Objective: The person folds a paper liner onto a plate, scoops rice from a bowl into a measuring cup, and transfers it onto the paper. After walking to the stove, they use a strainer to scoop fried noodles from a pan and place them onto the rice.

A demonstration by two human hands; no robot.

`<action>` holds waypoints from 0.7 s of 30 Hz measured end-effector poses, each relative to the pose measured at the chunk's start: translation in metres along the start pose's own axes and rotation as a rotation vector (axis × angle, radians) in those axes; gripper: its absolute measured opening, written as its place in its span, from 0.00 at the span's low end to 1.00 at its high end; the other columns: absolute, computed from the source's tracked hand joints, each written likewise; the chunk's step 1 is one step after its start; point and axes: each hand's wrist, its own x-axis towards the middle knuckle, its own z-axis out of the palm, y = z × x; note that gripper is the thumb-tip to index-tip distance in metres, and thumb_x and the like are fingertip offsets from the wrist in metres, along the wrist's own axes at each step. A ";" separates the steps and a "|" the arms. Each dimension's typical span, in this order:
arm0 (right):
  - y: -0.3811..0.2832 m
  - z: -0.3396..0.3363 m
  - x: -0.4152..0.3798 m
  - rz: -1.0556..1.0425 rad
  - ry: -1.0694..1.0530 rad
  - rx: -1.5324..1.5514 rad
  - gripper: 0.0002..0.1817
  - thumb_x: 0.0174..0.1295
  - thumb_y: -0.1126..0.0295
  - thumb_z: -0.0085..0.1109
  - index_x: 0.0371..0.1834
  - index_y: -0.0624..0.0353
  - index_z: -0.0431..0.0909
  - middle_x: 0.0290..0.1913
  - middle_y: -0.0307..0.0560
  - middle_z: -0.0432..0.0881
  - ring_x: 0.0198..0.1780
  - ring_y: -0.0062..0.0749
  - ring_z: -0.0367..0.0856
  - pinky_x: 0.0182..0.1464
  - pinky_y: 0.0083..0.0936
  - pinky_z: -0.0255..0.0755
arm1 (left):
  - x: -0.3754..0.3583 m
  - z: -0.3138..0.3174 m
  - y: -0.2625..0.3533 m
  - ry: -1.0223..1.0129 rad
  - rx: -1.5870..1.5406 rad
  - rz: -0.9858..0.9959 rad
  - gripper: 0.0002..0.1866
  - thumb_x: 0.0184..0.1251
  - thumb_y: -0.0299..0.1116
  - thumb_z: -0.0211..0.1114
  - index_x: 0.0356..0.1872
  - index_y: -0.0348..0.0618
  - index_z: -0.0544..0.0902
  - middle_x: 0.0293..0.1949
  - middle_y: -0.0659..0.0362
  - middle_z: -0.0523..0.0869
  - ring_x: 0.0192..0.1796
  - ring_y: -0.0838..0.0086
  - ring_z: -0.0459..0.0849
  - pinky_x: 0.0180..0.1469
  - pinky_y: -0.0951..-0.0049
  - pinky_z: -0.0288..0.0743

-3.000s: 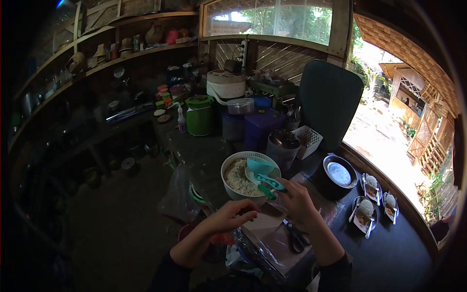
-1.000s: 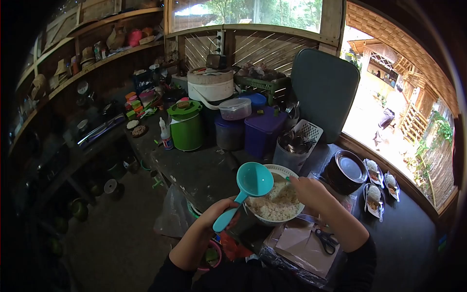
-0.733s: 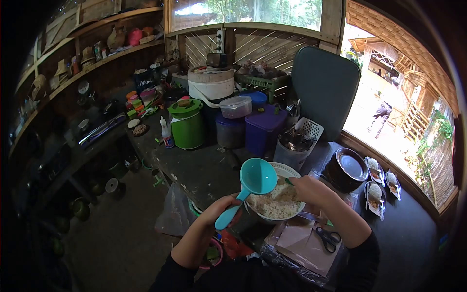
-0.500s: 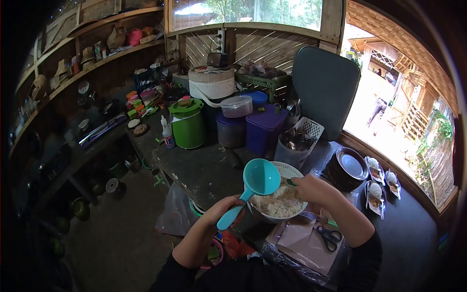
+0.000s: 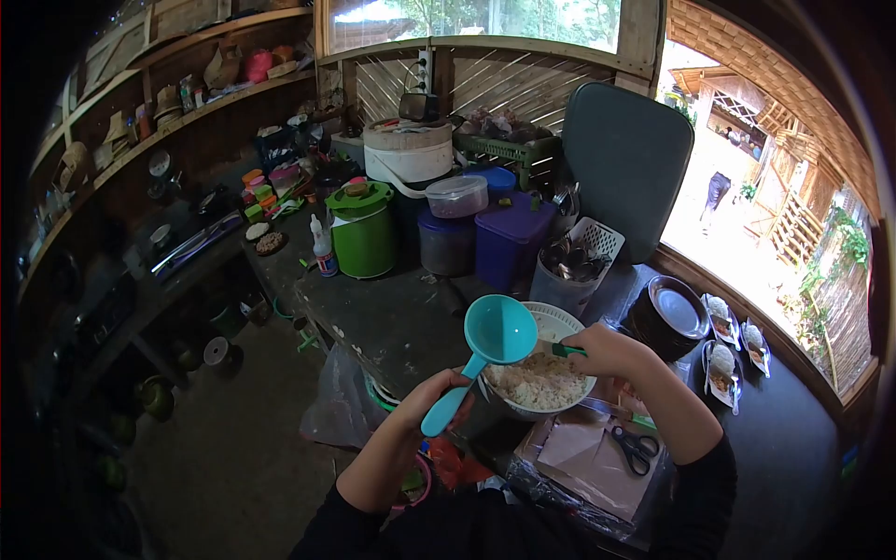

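My left hand is closed around the handle of a turquoise ladle, its deep bowl facing up and looking empty. My right hand grips a green-handled utensil over a white bowl; the utensil's working end is hard to make out. Cooked rice fills the lower part of that bowl. The ladle's head hangs at the bowl's left rim, partly in front of it.
Black scissors lie on brown paper sheets near me. Stacked dark plates and several served rice plates stand right. A cutlery container, purple bin and green container stand behind. Outside, a person is visible.
My right hand has lifted slightly and shows more of the green handle. The ladle has moved up a little. The view has shifted slightly, and the person outside has moved.
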 end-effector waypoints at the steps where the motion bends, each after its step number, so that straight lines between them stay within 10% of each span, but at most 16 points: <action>1: 0.005 0.002 0.000 -0.028 -0.005 0.001 0.17 0.49 0.72 0.49 0.44 0.62 0.77 0.32 0.63 0.78 0.34 0.49 0.79 0.40 0.35 0.73 | 0.001 -0.001 -0.001 0.014 -0.039 -0.018 0.15 0.62 0.38 0.40 0.44 0.42 0.65 0.13 0.59 0.70 0.11 0.76 0.67 0.14 0.80 0.60; 21: 0.047 0.014 0.014 0.112 -0.241 0.456 0.12 0.56 0.67 0.52 0.41 0.57 0.80 0.17 0.36 0.73 0.18 0.17 0.70 0.19 0.16 0.64 | 0.002 -0.009 0.003 -0.062 -0.158 -0.022 0.15 0.62 0.39 0.40 0.41 0.39 0.68 0.12 0.58 0.67 0.10 0.74 0.65 0.12 0.79 0.59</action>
